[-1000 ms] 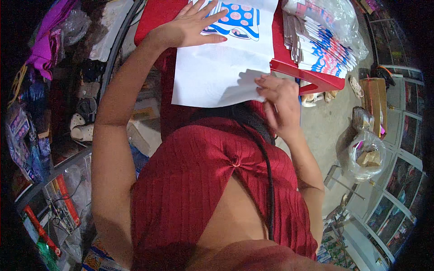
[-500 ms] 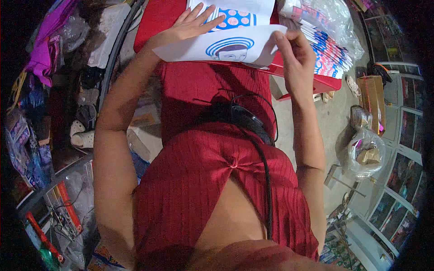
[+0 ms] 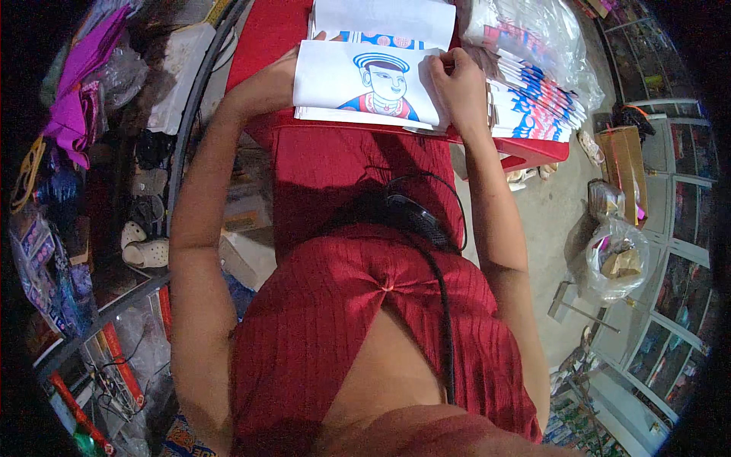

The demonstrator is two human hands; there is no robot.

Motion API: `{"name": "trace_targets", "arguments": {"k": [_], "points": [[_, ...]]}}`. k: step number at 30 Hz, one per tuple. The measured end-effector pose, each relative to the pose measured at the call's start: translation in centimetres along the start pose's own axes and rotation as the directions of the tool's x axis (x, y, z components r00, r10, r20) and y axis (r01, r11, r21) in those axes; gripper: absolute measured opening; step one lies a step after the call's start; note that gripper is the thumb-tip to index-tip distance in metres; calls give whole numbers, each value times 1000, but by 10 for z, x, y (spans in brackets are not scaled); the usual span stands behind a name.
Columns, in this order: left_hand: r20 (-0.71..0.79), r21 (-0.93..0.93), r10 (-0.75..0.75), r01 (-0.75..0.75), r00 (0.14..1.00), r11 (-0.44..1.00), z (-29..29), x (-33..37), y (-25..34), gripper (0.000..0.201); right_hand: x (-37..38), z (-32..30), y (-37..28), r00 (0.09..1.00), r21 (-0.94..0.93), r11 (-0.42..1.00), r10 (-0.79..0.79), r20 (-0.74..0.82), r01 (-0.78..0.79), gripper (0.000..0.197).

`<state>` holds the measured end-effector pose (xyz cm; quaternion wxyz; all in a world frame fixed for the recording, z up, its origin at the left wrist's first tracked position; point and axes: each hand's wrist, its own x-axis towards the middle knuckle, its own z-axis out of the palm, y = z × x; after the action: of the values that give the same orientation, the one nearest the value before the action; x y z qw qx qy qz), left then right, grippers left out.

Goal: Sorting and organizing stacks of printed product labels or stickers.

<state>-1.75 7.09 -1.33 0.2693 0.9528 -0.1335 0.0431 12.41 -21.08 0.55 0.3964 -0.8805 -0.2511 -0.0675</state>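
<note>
A white paper sheet (image 3: 327, 76) printed with a blue-hatted figure is folded toward me over a paper stack on the red table. My right hand (image 3: 462, 85) is closed at the sheet's upper right edge, thumb and fingers pinching it. Most of my left hand (image 3: 293, 65) is behind the sheet's left side. Only some fingertips show above its upper edge, lying stretched out on the paper beneath. Farther back lies a white sheet (image 3: 381, 19), with a strip of blue and pink print below it.
At the right of the red table (image 3: 263, 34), folded printed sheets (image 3: 544, 95) lie fanned beside clear plastic packaging (image 3: 525, 27). On the floor at right are a clear bag (image 3: 617, 263) and a cardboard box (image 3: 626, 164). White clogs (image 3: 145, 251) are at left.
The raised flap has come down toward me and now lies flatter, its printed figure in full view. My right hand moved left with it. The flap now covers most of my left hand.
</note>
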Motion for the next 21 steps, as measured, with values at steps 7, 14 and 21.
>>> {"name": "trace_targets", "arguments": {"k": [7,14,21], "points": [[103,-66,-118,125,988,990,-48,-37,29,44,9,8,4,995,-112,990,-93,-29,89,29],[-282,270,-56,135,958,953,-38,-4,74,40,10,13,8,999,-77,997,-27,-35,24,27],[57,388,-253,212,966,897,22,39,109,67,9,10,7,995,-102,994,-55,-79,47,28]]}}
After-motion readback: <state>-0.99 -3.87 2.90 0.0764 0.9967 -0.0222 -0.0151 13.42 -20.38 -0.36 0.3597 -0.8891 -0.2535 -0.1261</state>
